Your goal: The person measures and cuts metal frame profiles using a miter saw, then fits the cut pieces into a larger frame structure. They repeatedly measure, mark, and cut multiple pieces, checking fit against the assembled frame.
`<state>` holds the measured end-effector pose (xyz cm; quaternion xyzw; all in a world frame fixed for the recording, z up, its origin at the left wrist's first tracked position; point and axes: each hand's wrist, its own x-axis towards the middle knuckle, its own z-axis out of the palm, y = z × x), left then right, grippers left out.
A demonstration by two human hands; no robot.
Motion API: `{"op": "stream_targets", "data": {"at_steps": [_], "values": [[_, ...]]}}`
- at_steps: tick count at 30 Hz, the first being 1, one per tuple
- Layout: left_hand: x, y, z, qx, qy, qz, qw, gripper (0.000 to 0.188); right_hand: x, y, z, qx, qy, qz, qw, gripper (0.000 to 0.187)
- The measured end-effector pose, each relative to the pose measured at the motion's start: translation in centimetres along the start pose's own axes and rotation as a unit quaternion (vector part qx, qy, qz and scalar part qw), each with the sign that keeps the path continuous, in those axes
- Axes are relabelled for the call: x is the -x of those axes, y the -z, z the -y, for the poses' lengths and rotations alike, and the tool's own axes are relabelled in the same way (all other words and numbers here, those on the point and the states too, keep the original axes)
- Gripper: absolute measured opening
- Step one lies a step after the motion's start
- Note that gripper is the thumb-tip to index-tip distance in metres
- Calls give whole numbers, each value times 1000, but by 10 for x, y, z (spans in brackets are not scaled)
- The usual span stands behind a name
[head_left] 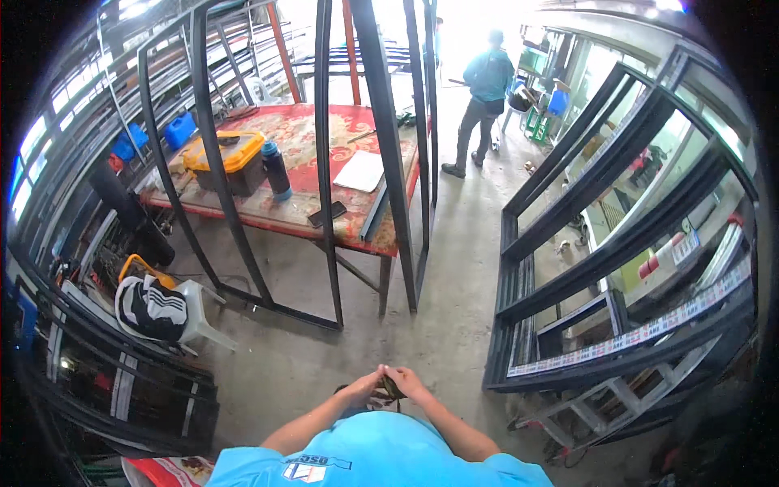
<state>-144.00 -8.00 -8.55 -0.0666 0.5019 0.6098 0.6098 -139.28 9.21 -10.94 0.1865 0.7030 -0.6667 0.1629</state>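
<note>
Close in front of my blue shirt, both hands meet at the bottom middle. My left hand [367, 387] and my right hand [406, 382] have their fingertips together over a small dark olive object [392, 390]. A thin dark strand seems to hang below it. The hands cover much of this object, and its kind cannot be made out. My fingers are closed around its upper part.
Tall dark metal frames [324, 162] stand before a red table [292, 122] bearing a yellow-lidded toolbox [227, 162], a dark bottle [276, 171] and a phone [327, 214]. More frames [617, 195] lean at right above a ladder [617, 398]. A person [487, 81] stands farther off.
</note>
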Motion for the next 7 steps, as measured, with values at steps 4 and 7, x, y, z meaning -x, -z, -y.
{"op": "stream_targets", "data": {"at_steps": [4,7], "values": [[-27,6,-44,0,-21,-17,1000,70,-50,17,-3,-110,-41,11,993,55],[-78,55,-40,68,-38,41,996,67,-61,25,53,-208,-180,81,958,65]]}}
